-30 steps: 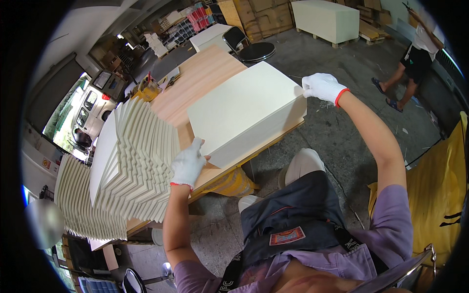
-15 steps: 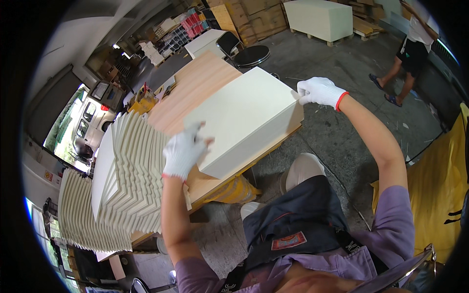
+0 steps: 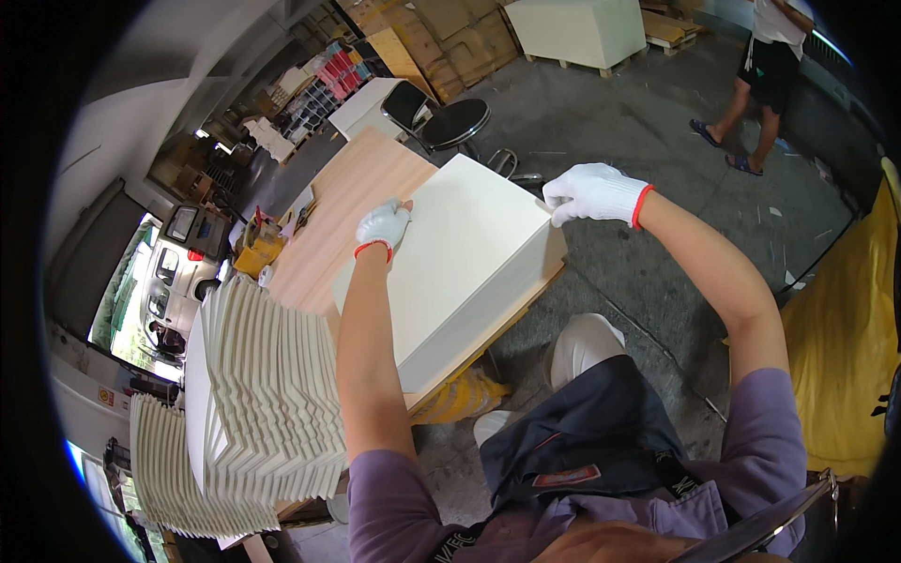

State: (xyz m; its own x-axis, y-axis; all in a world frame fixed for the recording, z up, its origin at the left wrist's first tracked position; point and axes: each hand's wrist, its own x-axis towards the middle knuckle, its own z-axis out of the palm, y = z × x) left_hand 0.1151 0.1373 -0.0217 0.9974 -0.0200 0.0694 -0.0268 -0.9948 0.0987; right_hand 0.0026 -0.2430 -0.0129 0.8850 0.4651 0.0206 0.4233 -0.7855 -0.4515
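Observation:
A squared stack of cream-white sheets [image 3: 469, 235] lies on the table in front of me. My right hand [image 3: 596, 194], in a white knit glove with a red cuff, pinches the stack's right corner, fingers bent over the edge. At the stack's far left edge is my left hand [image 3: 383, 225], gloved alike, its fingers curled in; whatever may be between them is hidden. Left of my left forearm rises a fanned pile of bent cream sheets [image 3: 272, 394], with its layers stepped and wavy.
Wood-grain tabletop [image 3: 352, 183] extends beyond the stack. A yellow container with tools [image 3: 258, 246] stands on its far left. Behind are a black stool [image 3: 455, 124] and a white block on a pallet [image 3: 577, 33]. Another person [image 3: 765, 84] stands far right; yellow sheeting [image 3: 840, 347] hangs nearer.
My left hand has moved away from me, from above the stack's near left to its far left edge. My right hand stays at the corner. The view has shifted slightly.

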